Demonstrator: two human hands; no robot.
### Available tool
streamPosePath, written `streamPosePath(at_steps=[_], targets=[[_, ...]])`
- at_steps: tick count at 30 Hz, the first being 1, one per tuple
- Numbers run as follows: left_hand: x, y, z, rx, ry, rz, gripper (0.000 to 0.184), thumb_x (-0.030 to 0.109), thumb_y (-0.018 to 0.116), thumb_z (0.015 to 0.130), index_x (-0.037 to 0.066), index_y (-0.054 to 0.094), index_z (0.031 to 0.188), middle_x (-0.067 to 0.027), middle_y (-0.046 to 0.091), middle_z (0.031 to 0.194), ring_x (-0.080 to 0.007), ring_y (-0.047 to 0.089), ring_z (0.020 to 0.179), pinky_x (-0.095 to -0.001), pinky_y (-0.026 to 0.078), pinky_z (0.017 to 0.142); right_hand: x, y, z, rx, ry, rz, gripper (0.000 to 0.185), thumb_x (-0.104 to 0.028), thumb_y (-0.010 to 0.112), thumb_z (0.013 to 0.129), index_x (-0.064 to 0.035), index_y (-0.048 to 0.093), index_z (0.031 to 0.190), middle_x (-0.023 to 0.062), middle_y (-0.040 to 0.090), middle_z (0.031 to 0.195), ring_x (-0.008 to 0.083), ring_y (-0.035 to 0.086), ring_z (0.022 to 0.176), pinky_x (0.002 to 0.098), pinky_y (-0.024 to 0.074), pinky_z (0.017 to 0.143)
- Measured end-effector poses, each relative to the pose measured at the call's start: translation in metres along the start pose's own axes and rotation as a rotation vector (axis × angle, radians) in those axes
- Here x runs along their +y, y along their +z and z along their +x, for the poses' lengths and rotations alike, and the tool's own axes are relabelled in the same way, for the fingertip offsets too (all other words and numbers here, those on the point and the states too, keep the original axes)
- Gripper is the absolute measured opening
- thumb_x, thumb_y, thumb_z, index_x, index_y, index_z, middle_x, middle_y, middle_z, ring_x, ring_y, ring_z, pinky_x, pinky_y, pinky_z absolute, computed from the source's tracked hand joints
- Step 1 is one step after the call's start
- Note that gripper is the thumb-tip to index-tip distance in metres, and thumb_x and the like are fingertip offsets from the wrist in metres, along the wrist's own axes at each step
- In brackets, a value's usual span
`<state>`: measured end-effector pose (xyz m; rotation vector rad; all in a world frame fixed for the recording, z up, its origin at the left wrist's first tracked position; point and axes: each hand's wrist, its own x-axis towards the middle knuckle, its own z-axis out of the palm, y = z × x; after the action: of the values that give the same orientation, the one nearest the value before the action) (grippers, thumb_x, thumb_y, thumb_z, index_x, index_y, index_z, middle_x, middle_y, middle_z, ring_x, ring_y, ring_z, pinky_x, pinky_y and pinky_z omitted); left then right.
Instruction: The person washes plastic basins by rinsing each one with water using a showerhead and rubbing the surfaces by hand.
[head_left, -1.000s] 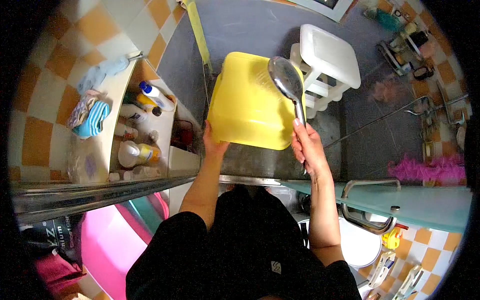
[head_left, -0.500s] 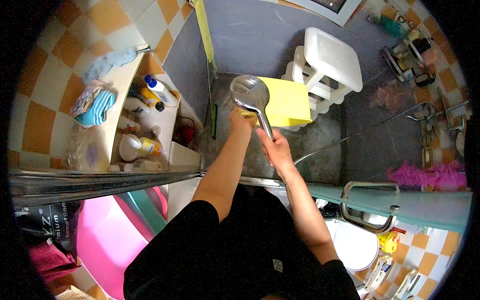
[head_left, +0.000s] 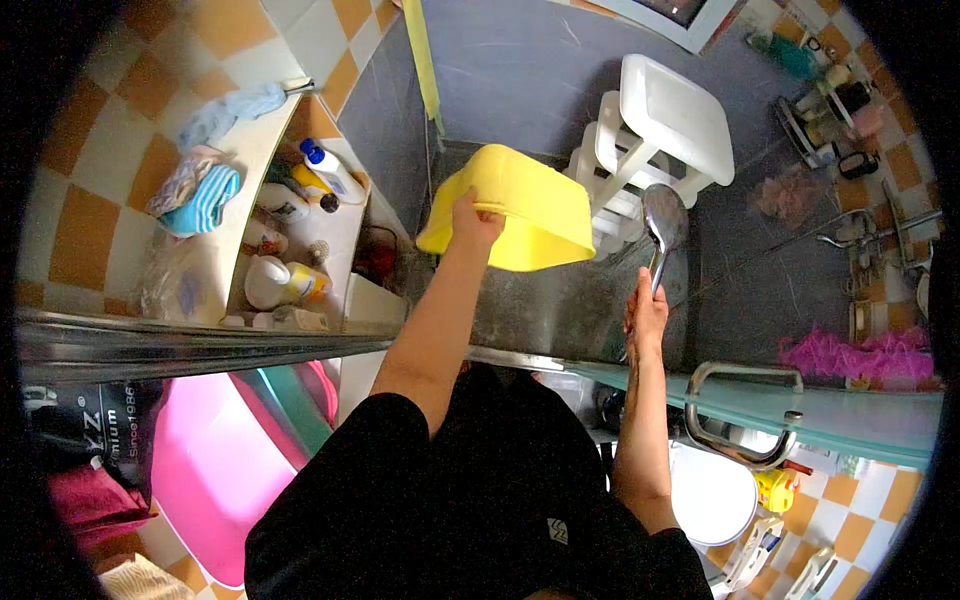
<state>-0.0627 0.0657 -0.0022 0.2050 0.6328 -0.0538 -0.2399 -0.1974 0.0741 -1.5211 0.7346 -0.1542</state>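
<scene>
My left hand (head_left: 477, 222) is closed on the edge of a yellow plastic tub (head_left: 535, 195), which is tilted above the grey shower floor. My right hand (head_left: 647, 308) grips the handle of a chrome shower head (head_left: 665, 215), off to the right of the tub. Its round head points up and away from me. I cannot tell whether water is flowing from it. Just behind the tub and the shower head stand white plastic stools (head_left: 675, 105), stacked together.
Bottles (head_left: 330, 175) and cloths (head_left: 205, 200) crowd the shelf unit (head_left: 250, 200) at left. A glass door with a metal handle (head_left: 745, 415) is at right. Below are a pink basin (head_left: 215, 470) and a toilet (head_left: 712, 490). A purple mesh item (head_left: 850, 352) hangs by the right wall.
The shower head has moved right, away from the tub. My left hand has tilted the yellow tub and shifted it left and toward me.
</scene>
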Motion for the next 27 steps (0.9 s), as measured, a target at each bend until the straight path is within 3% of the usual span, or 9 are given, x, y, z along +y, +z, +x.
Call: streamPosePath(at_steps=[4, 7, 10, 13, 14, 17, 20, 27], targets=[[-0.022, -0.018, -0.029, -0.242, 0.137, 0.438, 0.033, 0.023, 0.065, 0.093, 0.0, 0.06, 0.115, -0.0158, 0.069, 0.1, -0.0299, 0.069, 0.094, -0.0446, 0.056, 0.08, -0.028, 0.005, -0.015, -0.117, -0.037, 0.05, 0.035, -0.045, 0.062, 0.096, -0.0163, 0.05, 0.081, -0.006, 0.038, 0.052, 0.0061, 0.033, 0.038, 0.0248, 0.0264, 0.035], [-0.045, -0.052, -0.017, -0.361, 0.602, 1.635, 0.023, 0.015, 0.063, 0.092, -0.002, 0.063, 0.107, -0.0198, 0.068, 0.089, -0.0298, 0.069, 0.087, -0.0414, 0.054, 0.076, -0.045, 0.008, -0.018, -0.238, -0.078, 0.071, 0.03, -0.04, 0.061, 0.099, -0.0149, 0.052, 0.084, -0.0069, 0.037, 0.052, 0.0049, 0.031, 0.038, 0.0236, 0.0251, 0.035], [-0.046, -0.052, -0.073, -0.628, 0.857, 2.321, 0.018, 0.017, 0.069, 0.083, 0.004, 0.067, 0.094, -0.017, 0.071, 0.084, -0.0349, 0.07, 0.076, -0.0489, 0.055, 0.071, -0.065, 0.009, -0.024, -0.365, -0.142, 0.045, 0.026, -0.033, 0.06, 0.1, -0.0142, 0.053, 0.085, -0.0076, 0.039, 0.052, 0.0042, 0.032, 0.038, 0.0232, 0.0246, 0.035], [-0.036, -0.063, -0.082, -0.705, 0.536, 2.53, 0.018, 0.016, 0.072, 0.075, 0.005, 0.069, 0.09, -0.0195, 0.07, 0.083, -0.0377, 0.07, 0.077, -0.0503, 0.054, 0.068, -0.077, 0.012, -0.025, -0.348, -0.173, -0.061, 0.024, -0.033, 0.061, 0.099, -0.0139, 0.055, 0.086, -0.0084, 0.041, 0.054, 0.0031, 0.032, 0.039, 0.0229, 0.0239, 0.036], [-0.032, -0.076, -0.076, -0.778, 0.81, 2.624, 0.013, 0.018, 0.069, 0.077, 0.007, 0.071, 0.085, -0.0169, 0.07, 0.08, -0.0358, 0.07, 0.073, -0.0505, 0.054, 0.063, -0.073, 0.012, -0.015, -0.27, -0.226, -0.16, 0.023, -0.033, 0.063, 0.098, -0.0137, 0.059, 0.087, -0.0093, 0.043, 0.056, 0.002, 0.034, 0.042, 0.0224, 0.024, 0.038], [-0.022, -0.101, -0.068, -0.96, 1.202, 2.544, 0.009, 0.014, 0.06, 0.08, 0.008, 0.065, 0.075, -0.0121, 0.063, 0.062, -0.0313, 0.066, 0.058, -0.0449, 0.053, 0.056, -0.066, 0.009, 0.007, -0.155, -0.326, -0.145, 0.022, -0.032, 0.067, 0.096, -0.0118, 0.064, 0.088, -0.0098, 0.045, 0.058, 0.0013, 0.038, 0.048, 0.0214, 0.0268, 0.043], [-0.014, -0.105, -0.074, -1.091, 1.13, 2.594, 0.013, 0.019, 0.057, 0.081, 0.008, 0.064, 0.078, -0.0146, 0.064, 0.071, -0.0337, 0.066, 0.07, -0.0476, 0.053, 0.067, -0.071, -0.004, 0.028, -0.066, -0.416, -0.168, 0.025, -0.03, 0.067, 0.096, -0.0112, 0.061, 0.081, -0.0099, 0.045, 0.059, 0.0007, 0.038, 0.049, 0.0206, 0.0266, 0.044], [-0.001, -0.127, -0.069, -1.304, 1.269, 2.436, 0.012, 0.017, 0.058, 0.076, 0.006, 0.06, 0.077, -0.013, 0.061, 0.075, -0.0317, 0.063, 0.079, -0.0453, 0.051, 0.08, -0.111, -0.019, 0.038, -0.021, -0.417, -0.209, 0.03, -0.035, 0.065, 0.097, -0.0129, 0.056, 0.078, -0.0092, 0.042, 0.056, 0.0024, 0.036, 0.044, 0.0221, 0.0269, 0.041]])
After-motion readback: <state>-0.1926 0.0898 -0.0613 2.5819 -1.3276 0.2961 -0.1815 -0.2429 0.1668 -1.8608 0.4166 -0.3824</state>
